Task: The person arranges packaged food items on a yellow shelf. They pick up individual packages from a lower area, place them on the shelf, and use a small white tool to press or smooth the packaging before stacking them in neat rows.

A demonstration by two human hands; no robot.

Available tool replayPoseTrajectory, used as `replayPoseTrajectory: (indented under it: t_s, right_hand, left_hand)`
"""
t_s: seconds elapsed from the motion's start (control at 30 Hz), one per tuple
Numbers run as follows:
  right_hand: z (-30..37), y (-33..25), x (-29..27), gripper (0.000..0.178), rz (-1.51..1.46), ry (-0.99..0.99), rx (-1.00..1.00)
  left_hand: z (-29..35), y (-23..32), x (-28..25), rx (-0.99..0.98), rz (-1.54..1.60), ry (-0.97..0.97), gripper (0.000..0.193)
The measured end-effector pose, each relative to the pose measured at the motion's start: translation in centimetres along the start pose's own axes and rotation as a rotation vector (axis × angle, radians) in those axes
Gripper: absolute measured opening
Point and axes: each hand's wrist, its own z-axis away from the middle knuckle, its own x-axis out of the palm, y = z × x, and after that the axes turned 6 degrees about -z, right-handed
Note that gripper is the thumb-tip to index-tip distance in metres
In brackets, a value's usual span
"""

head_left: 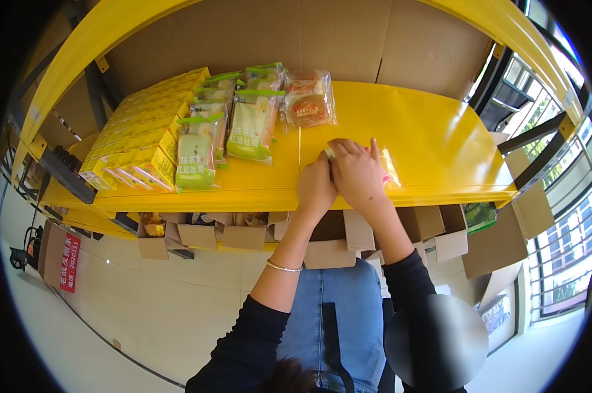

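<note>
My left hand (317,185) and my right hand (358,173) meet over the front part of a yellow shelf (433,141), fingers closed. Between and under them is a clear plastic bread packet (390,169) with red print, mostly covered by my hands; its loose end sticks out past my right hand. Farther back on the shelf lie similar clear bread packs (311,108), one behind the other. To their left, green-and-clear bags of sliced toast (252,128) stand in short rows, the front one (196,154) close to the shelf edge.
Stacked yellow boxes (139,131) fill the shelf's left end. Dark uprights (495,78) hold the rack, with cardboard (263,39) behind. Below the shelf, open cardboard cartons (243,229) face me, some with flaps sticking out. A carton with a red label (59,259) stands at far left.
</note>
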Motion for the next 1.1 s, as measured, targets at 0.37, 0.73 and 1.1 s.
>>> replayPoseTrajectory:
  t_s: [0.37, 0.73, 1.1]
  right_hand:
    - [1.8, 6.2, -1.4, 0.029, -0.312, 0.231, 0.472]
    - [-0.8, 4.2, -0.7, 0.029, -0.147, 0.085, 0.168]
    - [3.3, 12.2, -4.8, 0.035, -0.401, -0.120, 0.487]
  left_hand:
    - [0.1, 0.8, -0.3, -0.025, 0.264, -0.004, 0.012]
    - [-0.4, -0.8, -0.9, 0.013, 0.430, -0.127, 0.013]
    - [-1.0, -0.9, -0.4, 0.031, 0.498, -0.180, 0.021]
